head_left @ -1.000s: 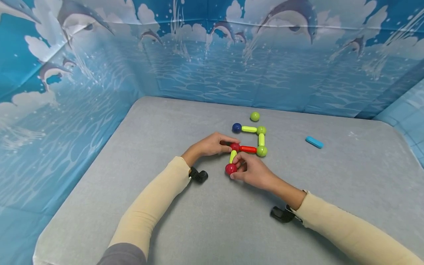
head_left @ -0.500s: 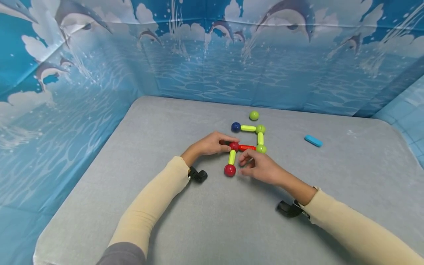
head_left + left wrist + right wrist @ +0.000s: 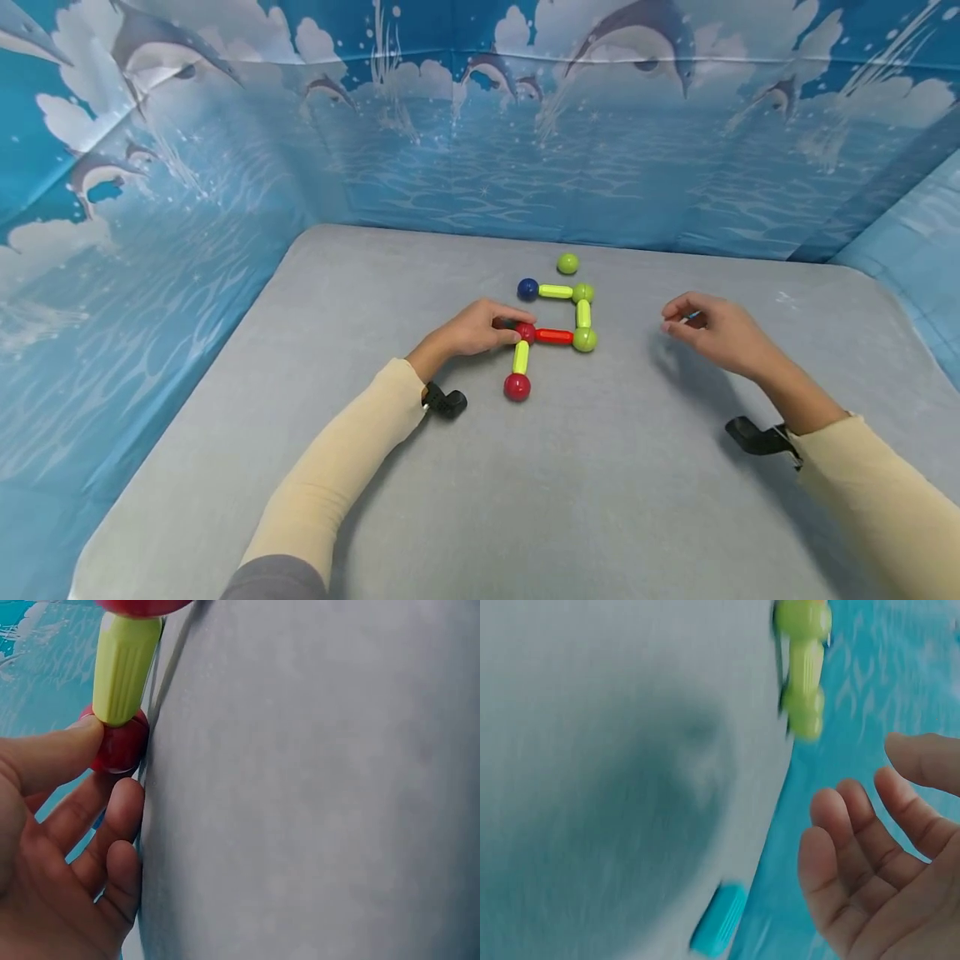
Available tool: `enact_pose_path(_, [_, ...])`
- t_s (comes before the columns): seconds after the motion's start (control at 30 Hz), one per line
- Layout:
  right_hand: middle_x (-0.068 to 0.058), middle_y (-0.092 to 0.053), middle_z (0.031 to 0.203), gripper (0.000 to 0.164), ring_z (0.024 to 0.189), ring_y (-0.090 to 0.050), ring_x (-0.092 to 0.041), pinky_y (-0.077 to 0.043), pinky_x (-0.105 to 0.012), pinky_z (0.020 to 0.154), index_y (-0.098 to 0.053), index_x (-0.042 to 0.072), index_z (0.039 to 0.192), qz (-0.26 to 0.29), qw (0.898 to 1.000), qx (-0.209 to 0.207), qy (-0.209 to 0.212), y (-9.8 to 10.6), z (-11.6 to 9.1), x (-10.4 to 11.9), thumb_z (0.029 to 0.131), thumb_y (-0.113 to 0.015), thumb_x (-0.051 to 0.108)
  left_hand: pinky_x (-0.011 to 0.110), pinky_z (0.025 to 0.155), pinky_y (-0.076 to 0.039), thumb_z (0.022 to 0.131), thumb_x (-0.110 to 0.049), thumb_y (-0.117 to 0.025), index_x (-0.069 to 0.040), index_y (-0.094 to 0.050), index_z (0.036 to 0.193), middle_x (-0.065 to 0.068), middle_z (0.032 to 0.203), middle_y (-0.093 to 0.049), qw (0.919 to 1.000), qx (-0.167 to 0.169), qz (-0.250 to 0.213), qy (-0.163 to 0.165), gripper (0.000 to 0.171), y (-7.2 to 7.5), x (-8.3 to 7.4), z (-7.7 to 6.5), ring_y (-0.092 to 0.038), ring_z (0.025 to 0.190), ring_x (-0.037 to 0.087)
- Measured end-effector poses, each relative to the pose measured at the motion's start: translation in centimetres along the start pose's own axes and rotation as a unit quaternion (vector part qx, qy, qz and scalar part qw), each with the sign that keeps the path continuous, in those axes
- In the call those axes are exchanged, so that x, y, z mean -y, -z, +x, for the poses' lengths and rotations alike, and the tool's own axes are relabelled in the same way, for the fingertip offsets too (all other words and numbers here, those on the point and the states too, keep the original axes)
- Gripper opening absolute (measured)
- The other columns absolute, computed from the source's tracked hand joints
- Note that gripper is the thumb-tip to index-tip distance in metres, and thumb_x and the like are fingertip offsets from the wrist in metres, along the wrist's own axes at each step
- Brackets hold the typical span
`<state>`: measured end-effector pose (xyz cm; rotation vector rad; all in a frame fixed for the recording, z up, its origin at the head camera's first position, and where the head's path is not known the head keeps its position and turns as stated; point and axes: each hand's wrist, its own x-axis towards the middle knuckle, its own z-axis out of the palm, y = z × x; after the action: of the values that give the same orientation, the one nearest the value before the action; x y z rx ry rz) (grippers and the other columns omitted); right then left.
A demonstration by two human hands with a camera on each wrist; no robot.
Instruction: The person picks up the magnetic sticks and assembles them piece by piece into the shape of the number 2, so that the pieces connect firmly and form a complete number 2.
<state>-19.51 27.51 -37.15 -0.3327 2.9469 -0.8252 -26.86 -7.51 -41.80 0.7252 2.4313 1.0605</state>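
My left hand (image 3: 476,327) pinches a red ball (image 3: 526,333) of a magnetic ball-and-stick chain, thumb on its near side and index finger on the far side. From that ball a yellow-green stick (image 3: 521,358) leads to a nearer red ball (image 3: 517,387). A red stick (image 3: 555,337) joins it to a green ball (image 3: 585,339). Beyond are another yellow-green stick (image 3: 583,314), a green ball (image 3: 582,292), a third stick (image 3: 556,291) and a dark blue ball (image 3: 528,289). My right hand (image 3: 716,332), holding nothing, hovers near a light blue stick (image 3: 718,921), which it largely hides in the head view.
A loose green ball (image 3: 567,263) lies behind the chain. The grey table (image 3: 570,500) is backed by a blue dolphin-print curtain (image 3: 480,167), which also hangs along its left and right sides.
My right hand has let go of the nearer red ball and moved right and away from me, over the light blue stick. The left hand stays at its red ball.
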Motion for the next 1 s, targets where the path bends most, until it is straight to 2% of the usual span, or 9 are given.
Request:
enact_pose_path(0.23, [-0.027,-0.058,0.125,0.037,0.108,-0.056,-0.040,-0.046,-0.029,0.067,-0.058,0.001,0.122,-0.001,0.997,-0.041,-0.059,1.0,0.9,-3.1,0.102,-0.052,0.032,0.022,0.067,-0.039,0.096,-0.020,-0.065,-0.025,-0.066,0.133,0.000,0.135,-0.065,1.0000,-0.005,0.006,0.004,0.036,0.1,-0.3,0.0,-0.049,0.085,0.012])
enact_pose_path(0.3, [-0.028,-0.057,0.124,0.038,0.108,-0.054,-0.040,-0.045,-0.029,0.066,-0.057,0.000,0.122,-0.006,0.996,-0.053,-0.068,1.1,1.0,-3.6,0.102,-0.052,0.032,0.023,0.065,-0.037,0.096,-0.019,-0.065,-0.025,-0.066,0.133,0.000,0.135,-0.065,0.9999,-0.005,0.001,0.010,0.037,0.1,-0.4,0.0,-0.047,0.081,0.012])
enact_pose_path(0.4, [-0.029,-0.056,0.122,0.037,0.106,-0.052,-0.042,-0.046,-0.036,0.067,-0.056,-0.003,0.121,-0.019,0.995,-0.065,-0.067,1.2,1.1,-4.2,0.102,-0.052,0.029,0.024,0.062,-0.034,0.096,-0.019,-0.065,-0.024,-0.065,0.133,0.001,0.134,-0.065,0.9999,-0.003,-0.004,0.014,0.037,0.2,-0.4,0.0,-0.044,0.077,0.014])
enact_pose_path(0.5, [-0.032,-0.056,0.121,0.035,0.105,-0.052,-0.046,-0.048,-0.050,0.074,-0.056,-0.006,0.121,-0.045,0.996,-0.064,-0.049,1.4,1.2,-4.8,0.100,-0.055,0.022,0.023,0.069,-0.042,0.097,-0.018,-0.064,-0.023,-0.064,0.135,0.000,0.138,-0.062,0.9999,-0.001,-0.005,0.013,0.038,0.2,-0.4,0.0,-0.051,0.089,0.013])
enact_pose_path(0.6, [-0.036,-0.053,0.122,0.037,0.108,-0.051,-0.051,-0.045,-0.061,0.082,-0.054,-0.009,0.124,-0.066,0.996,-0.049,-0.038,1.4,1.4,-5.5,0.098,-0.059,0.016,0.027,0.085,-0.051,0.097,-0.018,-0.063,-0.020,-0.060,0.138,0.002,0.143,-0.058,0.9999,-0.008,0.010,0.001,0.041,0.1,-0.3,-0.3,-0.057,0.112,0.016])
enact_pose_path(0.7, [-0.038,-0.050,0.126,0.043,0.113,-0.049,-0.054,-0.043,-0.065,0.088,-0.049,-0.012,0.129,-0.076,0.996,-0.023,-0.044,1.3,1.6,-6.1,0.096,-0.060,0.015,0.033,0.097,-0.052,0.097,-0.018,-0.063,-0.014,-0.057,0.140,0.005,0.143,-0.056,0.9986,-0.031,0.042,-0.013,0.044,-0.1,-0.4,-1.1,-0.057,0.120,0.020])
enact_pose_path(0.83, [-0.040,-0.047,0.128,0.050,0.114,-0.049,-0.054,-0.044,-0.066,0.090,-0.045,-0.014,0.133,-0.075,0.995,0.006,-0.060,1.1,1.7,-6.7,0.096,-0.060,0.015,0.034,0.092,-0.052,0.096,-0.019,-0.065,-0.012,-0.058,0.137,0.008,0.131,-0.059,0.9941,-0.047,0.094,-0.026,0.043,-0.4,-1.0,-3.1,-0.059,0.106,0.020])
enact_pose_path(1.0, [-0.040,-0.052,0.124,0.046,0.107,-0.054,-0.052,-0.048,-0.061,0.084,-0.046,-0.013,0.132,-0.077,0.994,0.014,-0.070,1.0,1.6,-7.2,0.095,-0.060,0.012,0.027,0.080,-0.051,0.091,-0.021,-0.070,-0.015,-0.058,0.136,0.005,0.120,-0.062,0.9916,-0.003,0.122,-0.045,0.047,-0.8,-2.0,-5.8,-0.057,0.093,0.015])
